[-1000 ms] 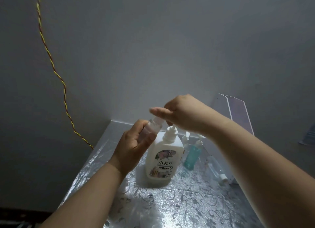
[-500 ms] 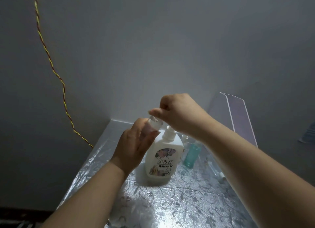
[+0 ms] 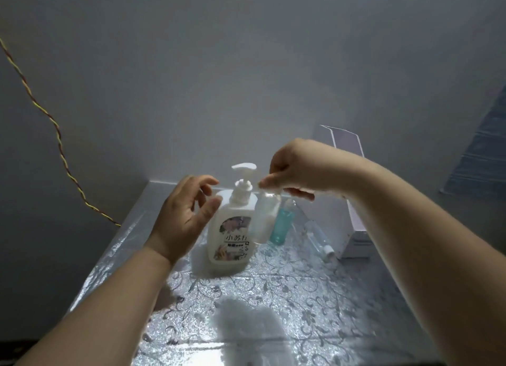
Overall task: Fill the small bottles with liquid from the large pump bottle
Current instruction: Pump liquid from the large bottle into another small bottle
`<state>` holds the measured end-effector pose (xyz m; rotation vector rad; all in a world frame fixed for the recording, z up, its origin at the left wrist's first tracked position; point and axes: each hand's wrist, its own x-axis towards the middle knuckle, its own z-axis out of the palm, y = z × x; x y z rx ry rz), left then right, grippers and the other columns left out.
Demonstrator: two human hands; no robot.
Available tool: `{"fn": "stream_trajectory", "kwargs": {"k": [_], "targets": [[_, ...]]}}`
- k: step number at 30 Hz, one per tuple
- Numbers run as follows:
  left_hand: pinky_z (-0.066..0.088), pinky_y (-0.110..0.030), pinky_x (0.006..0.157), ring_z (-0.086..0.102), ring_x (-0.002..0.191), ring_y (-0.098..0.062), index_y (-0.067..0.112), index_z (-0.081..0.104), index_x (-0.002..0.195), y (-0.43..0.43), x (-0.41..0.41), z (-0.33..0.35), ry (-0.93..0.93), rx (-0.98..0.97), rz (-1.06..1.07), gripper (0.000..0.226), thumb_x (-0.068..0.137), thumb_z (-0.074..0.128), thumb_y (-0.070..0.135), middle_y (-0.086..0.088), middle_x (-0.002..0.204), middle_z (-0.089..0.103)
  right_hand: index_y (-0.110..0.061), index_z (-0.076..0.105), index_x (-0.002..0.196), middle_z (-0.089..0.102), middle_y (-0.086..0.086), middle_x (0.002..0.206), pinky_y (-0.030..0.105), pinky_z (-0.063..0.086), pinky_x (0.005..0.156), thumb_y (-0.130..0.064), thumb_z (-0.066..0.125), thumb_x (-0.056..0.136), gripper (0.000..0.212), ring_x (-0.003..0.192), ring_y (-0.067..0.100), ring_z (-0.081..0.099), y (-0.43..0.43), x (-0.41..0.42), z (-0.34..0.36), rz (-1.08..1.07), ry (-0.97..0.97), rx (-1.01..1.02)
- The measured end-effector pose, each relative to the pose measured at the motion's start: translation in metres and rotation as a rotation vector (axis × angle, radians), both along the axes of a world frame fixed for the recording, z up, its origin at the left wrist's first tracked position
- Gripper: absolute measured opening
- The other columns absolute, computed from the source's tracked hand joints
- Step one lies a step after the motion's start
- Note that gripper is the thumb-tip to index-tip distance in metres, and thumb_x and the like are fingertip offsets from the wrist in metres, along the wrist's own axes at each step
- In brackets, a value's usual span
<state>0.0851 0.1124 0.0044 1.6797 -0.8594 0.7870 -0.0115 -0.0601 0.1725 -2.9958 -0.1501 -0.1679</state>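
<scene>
Small bottle [image 3: 264, 217], contents unclear, pinched by right hand [image 3: 298, 171]; left hand [image 3: 183, 217] relaxed, empty

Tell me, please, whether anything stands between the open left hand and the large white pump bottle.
Nothing visible does. The left hand is open just left of the large white plastic pump bottle. The small clear bottle, pinched by the right hand, hangs at the pump bottle's other side.

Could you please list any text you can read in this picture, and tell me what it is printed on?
"小苏" on the label of the large pump bottle; a third character is cut off by the small bottle.
Smaller lines beneath: too blurred to read.
</scene>
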Motion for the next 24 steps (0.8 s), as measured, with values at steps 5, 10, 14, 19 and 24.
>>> {"fn": "stream_trajectory", "kwargs": {"k": [5, 10, 14, 19, 24], "targets": [[0.038, -0.008, 0.07, 0.048, 0.079, 0.0, 0.019, 0.055, 0.112, -0.006, 0.003, -0.005, -0.009, 0.059, 0.022, 0.049, 0.087, 0.049, 0.06, 0.014, 0.095, 0.048, 0.001, 0.071, 0.085, 0.074, 0.013, 0.075, 0.017, 0.041, 0.048, -0.025, 0.061, 0.086, 0.027, 0.046, 0.015, 0.053, -0.028, 0.005, -0.024, -0.12, 0.064, -0.09], [0.038, -0.009, 0.069, 0.048, 0.079, -0.004, 0.015, 0.054, 0.114, -0.008, 0.007, -0.009, -0.002, 0.093, 0.033, 0.046, 0.084, 0.055, 0.051, 0.008, 0.095, 0.046, -0.001, 0.069, 0.099, 0.073, 0.016, 0.093, 0.028, 0.051, 0.066, -0.022, 0.058, 0.09, 0.025, 0.077, 0.027, 0.068, -0.04, 0.023, -0.059, -0.172, 0.0, -0.118], [0.039, -0.012, 0.07, 0.049, 0.078, -0.01, 0.016, 0.054, 0.115, -0.008, 0.006, -0.011, 0.003, 0.111, 0.04, 0.048, 0.083, 0.057, 0.051, 0.003, 0.096, 0.045, -0.002, 0.066, 0.106, 0.069, 0.016, 0.105, 0.031, 0.048, 0.072, -0.024, 0.057, 0.093, 0.027, 0.096, 0.03, 0.065, -0.044, 0.041, -0.087, -0.195, -0.019, -0.043], [0.038, -0.01, 0.071, 0.048, 0.076, -0.009, 0.012, 0.055, 0.113, -0.008, 0.004, -0.009, -0.027, 0.11, 0.045, 0.046, 0.083, 0.059, 0.047, 0.003, 0.096, 0.045, 0.001, 0.063, 0.11, 0.067, 0.016, 0.11, 0.023, 0.041, 0.063, -0.022, 0.056, 0.094, 0.029, 0.123, 0.025, 0.055, -0.052, 0.05, -0.105, -0.209, -0.065, 0.12], [0.038, -0.011, 0.068, 0.044, 0.069, -0.014, 0.0, 0.059, 0.101, -0.01, -0.005, -0.001, -0.187, 0.122, 0.113, 0.037, 0.086, 0.06, 0.034, -0.002, 0.089, 0.049, -0.015, 0.058, 0.12, 0.064, 0.009, 0.122, 0.032, 0.05, 0.078, -0.035, 0.062, 0.089, 0.037, 0.089, 0.027, 0.065, -0.066, 0.047, -0.106, -0.228, -0.136, 0.208]]}}
